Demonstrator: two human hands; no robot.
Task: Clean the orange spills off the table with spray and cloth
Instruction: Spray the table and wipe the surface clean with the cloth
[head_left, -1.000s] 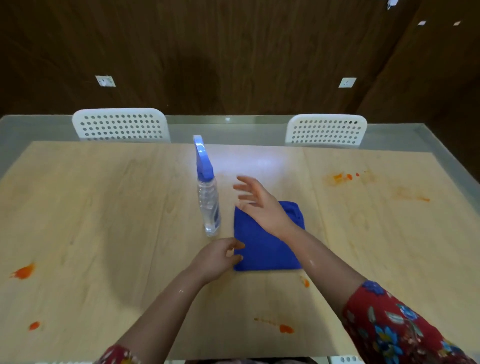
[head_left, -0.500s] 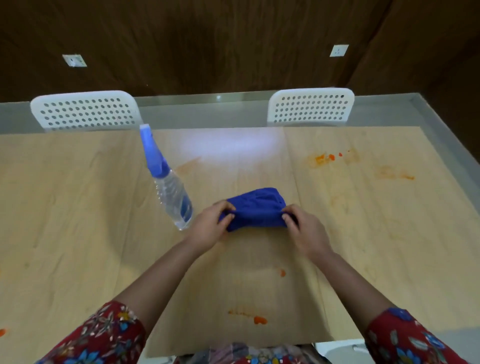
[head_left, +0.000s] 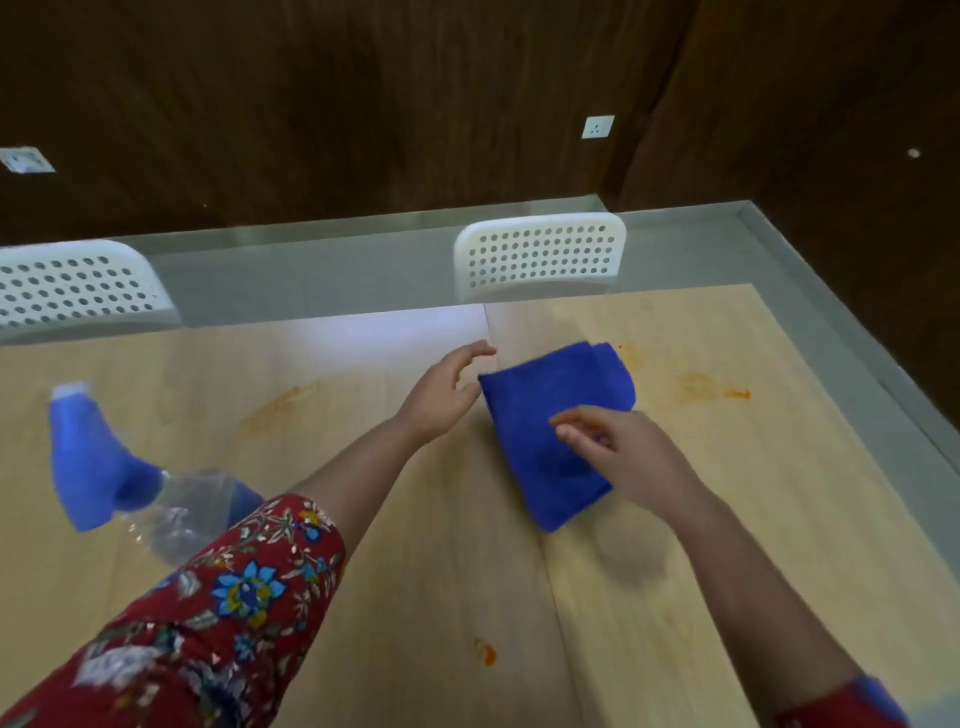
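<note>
One table (head_left: 415, 597) is fronting two chairs (head_left: 540, 254) and carrying one cloth (head_left: 540, 441) right of centre, one bottle (head_left: 98, 467) at the left and four spills (head_left: 735, 393). Both hands, earlier pinching the cloth, are now hovering loose-fingered: left hand (head_left: 447, 397) beside it, right hand (head_left: 631, 454) above it.

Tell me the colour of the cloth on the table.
The cloth is solid deep blue; head view.

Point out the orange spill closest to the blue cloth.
The faint spot at the cloth's far right corner, almost touching it; the right-hand streak, left smear and near blob lie clear of it.
</note>
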